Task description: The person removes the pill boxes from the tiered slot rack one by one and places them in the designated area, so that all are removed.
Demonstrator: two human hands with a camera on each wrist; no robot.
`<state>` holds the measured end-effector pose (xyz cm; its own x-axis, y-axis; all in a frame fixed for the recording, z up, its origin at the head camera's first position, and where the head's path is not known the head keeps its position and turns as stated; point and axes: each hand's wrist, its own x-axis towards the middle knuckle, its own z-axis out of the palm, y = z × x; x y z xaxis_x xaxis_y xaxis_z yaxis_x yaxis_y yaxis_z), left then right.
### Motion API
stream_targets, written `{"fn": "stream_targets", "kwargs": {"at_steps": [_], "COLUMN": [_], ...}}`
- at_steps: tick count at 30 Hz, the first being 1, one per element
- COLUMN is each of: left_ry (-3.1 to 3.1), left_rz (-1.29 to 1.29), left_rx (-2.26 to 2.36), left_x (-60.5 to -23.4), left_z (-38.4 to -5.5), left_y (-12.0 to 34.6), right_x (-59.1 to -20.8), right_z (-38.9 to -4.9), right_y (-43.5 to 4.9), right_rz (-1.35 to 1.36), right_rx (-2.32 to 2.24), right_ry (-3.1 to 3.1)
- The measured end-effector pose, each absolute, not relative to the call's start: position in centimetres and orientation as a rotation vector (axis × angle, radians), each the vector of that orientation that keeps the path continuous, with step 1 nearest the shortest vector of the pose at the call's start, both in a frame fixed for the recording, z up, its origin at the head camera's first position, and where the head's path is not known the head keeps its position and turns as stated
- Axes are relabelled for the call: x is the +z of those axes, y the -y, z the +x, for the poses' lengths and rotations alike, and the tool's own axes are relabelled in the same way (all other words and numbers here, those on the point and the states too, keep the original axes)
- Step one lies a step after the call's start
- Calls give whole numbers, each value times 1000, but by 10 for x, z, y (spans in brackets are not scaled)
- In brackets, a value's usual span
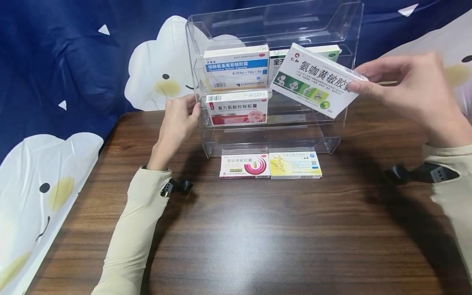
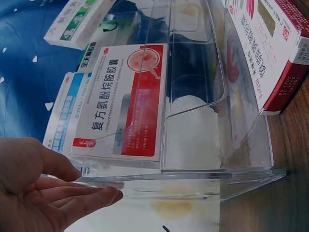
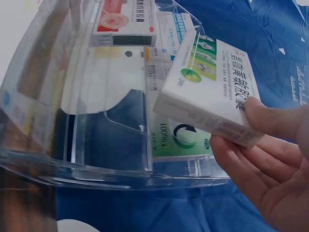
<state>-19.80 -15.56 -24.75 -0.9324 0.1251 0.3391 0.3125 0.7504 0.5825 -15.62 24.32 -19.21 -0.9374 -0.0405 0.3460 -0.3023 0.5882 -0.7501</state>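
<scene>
My right hand pinches a white and green medicine box by its right end, thumb in front. The box is tilted and held in front of the clear display rack, partly hiding a green medicine box on a tier. At the rack's left side, my left hand pinches the edge of its side panel; the left wrist view shows thumb and fingers on either side of it. Nearest that hand, a red and white medicine box stands on a middle tier, below a blue and white medicine box.
Two more boxes, a pink and white medicine box and a yellow and white medicine box, lie side by side at the rack's front foot. The rack stands on a dark wooden table. Behind hangs a blue curtain with cloud faces.
</scene>
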Motion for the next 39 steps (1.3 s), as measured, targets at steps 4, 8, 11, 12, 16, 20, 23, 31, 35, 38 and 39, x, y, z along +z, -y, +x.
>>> {"fn": "stream_targets", "kwargs": {"at_steps": [4,8,11,12,16,20,23,31,35,38,39], "left_ry": [2671,2666,2665,2666,2661,2659,2661,2672,2673,2666,2666], "left_rz": [-334,-347,-353,-347,-334,-354,-345,-367,-352,-354,-356], "left_rx": [-954,-967,-977,-973,-974,-987,-969,-980,-978,-963,-965], "left_x": [-249,-251,-252,-252,-252,-253,-254,-251,-250,-249,-249], "left_z": [-197,-197,-198,-198,-197,-198,-198,-199,-200,-200,-200], "left_y": [157,156,156,156,157,157,157,154,154,155,155], "right_x": [-203,-214,-223,-227,-240,-252,-259,-276,-281,-287,-290], "right_z": [-154,-150,-147,-146,-142,-140,-140,-133,-132,-132,-131], "right_y": [-245,-249,-251,-251,-251,-253,-251,-246,-245,-247,-249], "right_rz": [239,216,240,254,321,337,331,385,518,657,705], "right_rx": [1376,1442,1518,1545,1614,1612,1590,1420,1288,1353,1384], "right_ry": [2563,2607,2603,2599,2589,2631,2696,2926,3070,3090,3089]}}
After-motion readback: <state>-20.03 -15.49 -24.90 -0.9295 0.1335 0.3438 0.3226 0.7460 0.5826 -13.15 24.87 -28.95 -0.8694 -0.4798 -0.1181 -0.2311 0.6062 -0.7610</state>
